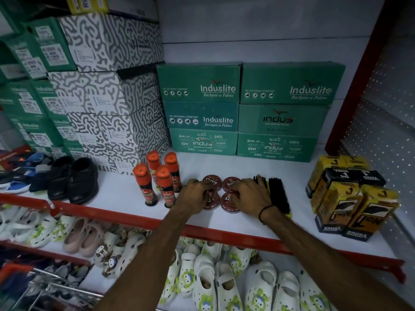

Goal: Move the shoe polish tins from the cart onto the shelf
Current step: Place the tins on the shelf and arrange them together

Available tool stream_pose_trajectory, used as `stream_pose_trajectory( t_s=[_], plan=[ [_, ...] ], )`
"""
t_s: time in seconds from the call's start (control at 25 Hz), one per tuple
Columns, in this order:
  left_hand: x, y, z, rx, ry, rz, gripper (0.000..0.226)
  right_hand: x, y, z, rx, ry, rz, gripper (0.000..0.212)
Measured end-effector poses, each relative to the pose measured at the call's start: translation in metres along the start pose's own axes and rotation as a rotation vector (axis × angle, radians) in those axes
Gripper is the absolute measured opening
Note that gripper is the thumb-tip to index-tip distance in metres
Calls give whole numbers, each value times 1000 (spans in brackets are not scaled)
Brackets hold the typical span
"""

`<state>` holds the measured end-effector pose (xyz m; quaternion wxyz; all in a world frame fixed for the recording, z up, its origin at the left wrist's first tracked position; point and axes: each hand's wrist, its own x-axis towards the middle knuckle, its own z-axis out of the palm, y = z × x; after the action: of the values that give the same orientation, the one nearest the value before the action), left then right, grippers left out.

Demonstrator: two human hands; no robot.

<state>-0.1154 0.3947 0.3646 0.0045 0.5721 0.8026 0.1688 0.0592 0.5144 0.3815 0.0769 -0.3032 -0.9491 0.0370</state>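
Shoe polish tins (221, 194) sit four together near the shelf (116, 198) front edge, our left hand (194, 197) and right hand (248, 195) resting curled fingers on the front pair, so placing seems underway; next, we judge, let go.

four kiwi bottles (157, 180), black brushes (277, 194), green shoeboxes (242, 108), white clogs (224, 283)
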Motion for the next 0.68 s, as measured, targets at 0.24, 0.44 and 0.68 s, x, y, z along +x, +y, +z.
stream_pose_trajectory(
  t_s=[0.24,0.44,0.68],
  plan=[
    [3,27,-4,-25,118,76,45,-6,20,-17,166,108,67,46],
    [18,86,10,-11,6,156,57,-23,70,-26,194,114,226,52],
    [25,117,39,24,-79,183,62,-45,80,-19,305,-24,256,50]
  ],
)
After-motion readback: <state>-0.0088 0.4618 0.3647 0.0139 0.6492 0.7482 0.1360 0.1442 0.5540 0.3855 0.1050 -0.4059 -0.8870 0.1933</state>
